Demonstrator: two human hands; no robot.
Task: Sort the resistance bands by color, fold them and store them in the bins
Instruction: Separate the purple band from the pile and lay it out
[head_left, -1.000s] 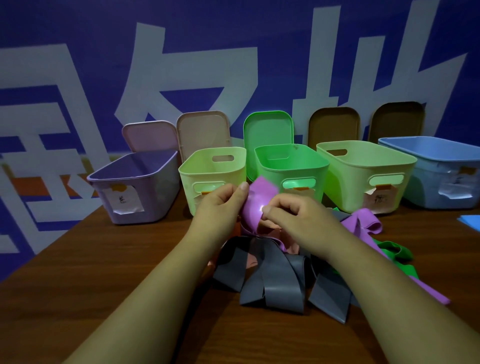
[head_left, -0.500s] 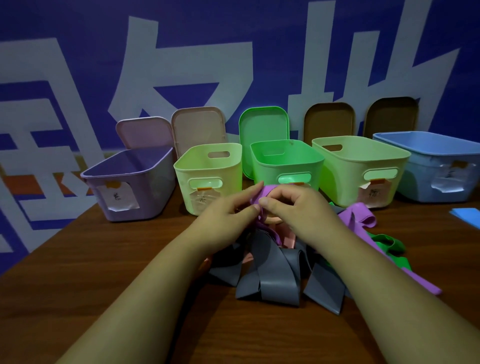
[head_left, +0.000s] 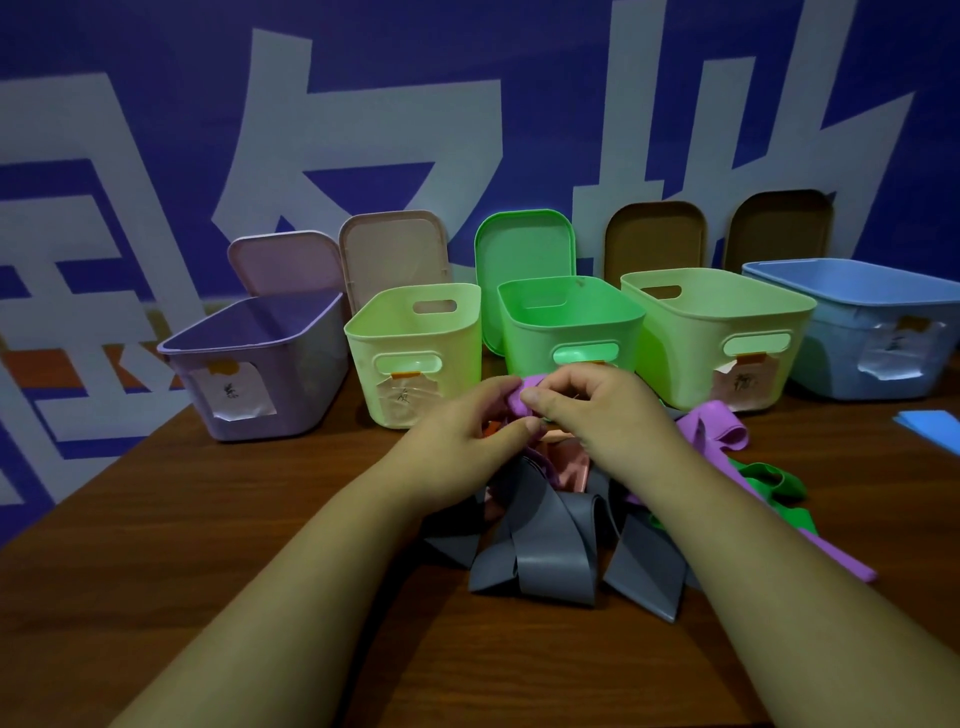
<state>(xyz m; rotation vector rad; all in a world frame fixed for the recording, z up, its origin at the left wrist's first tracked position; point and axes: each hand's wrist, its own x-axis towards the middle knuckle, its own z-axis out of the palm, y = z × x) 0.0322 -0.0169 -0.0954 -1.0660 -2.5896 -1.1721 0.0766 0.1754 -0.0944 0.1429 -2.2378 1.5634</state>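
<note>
My left hand (head_left: 462, 436) and my right hand (head_left: 597, 410) meet above a heap of bands, both pinching a small folded purple band (head_left: 522, 397) between thumbs and fingers. Under them lie grey bands (head_left: 545, 551), a pink band (head_left: 569, 465), another purple band (head_left: 714, 426) and a green band (head_left: 769, 483). Behind stand five open bins: purple (head_left: 260, 374), pale yellow-green (head_left: 415, 353), bright green (head_left: 566, 322), light green (head_left: 717, 332) and blue (head_left: 857, 322).
Lids lean on the blue wall behind the bins: pink (head_left: 283, 262), beige (head_left: 392, 249), green (head_left: 524, 244) and two brown (head_left: 654, 234). A blue band (head_left: 932, 421) lies at the right edge of the brown wooden table (head_left: 208, 545).
The hands closed together and folded the purple band smaller; it was spread wider between them a second ago. The view shifted slightly downward.
</note>
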